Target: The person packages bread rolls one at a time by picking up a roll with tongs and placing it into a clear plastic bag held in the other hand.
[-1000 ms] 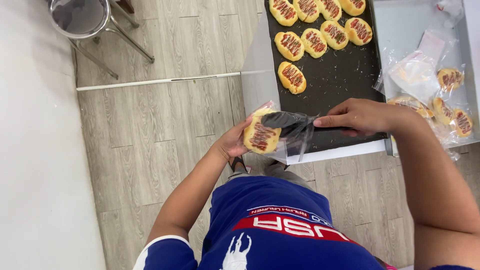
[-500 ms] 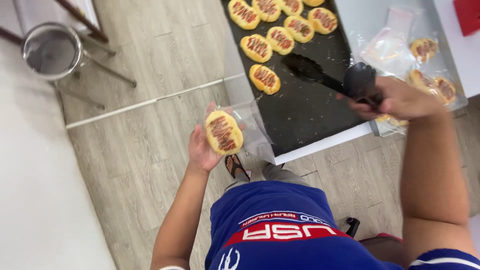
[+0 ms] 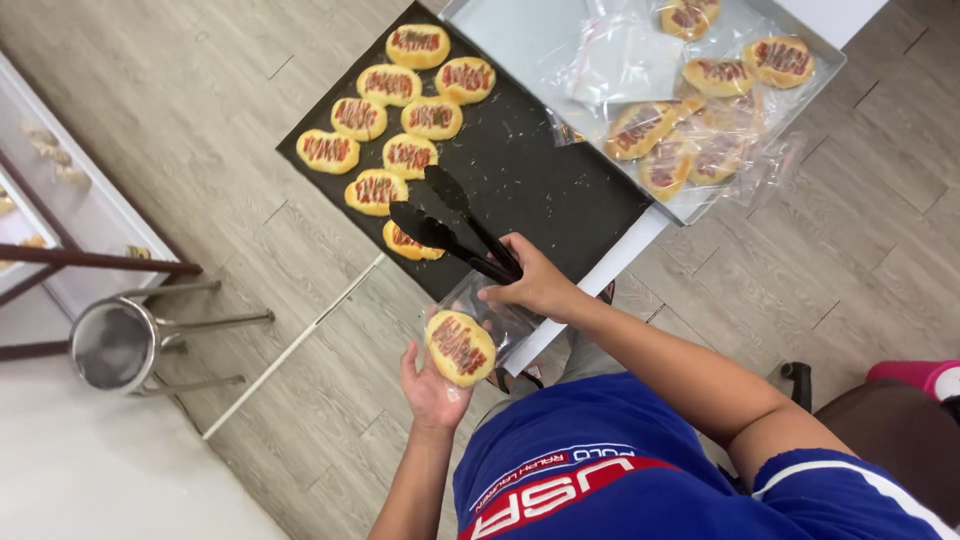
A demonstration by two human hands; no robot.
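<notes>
Moved since earlier: black tongs have swung to the buns at the dark baking tray's near-left edge; right hand clamped on them. Left hand cups a bagged bun. Clear packets, contents blurred, fill the steel tray, partly cut off.

Bright, even indoor light with only soft shadows. Pale glare sits on the clear plastic bags beyond the right hand. Slight blur softens everything; lines bend near the edges.
</notes>
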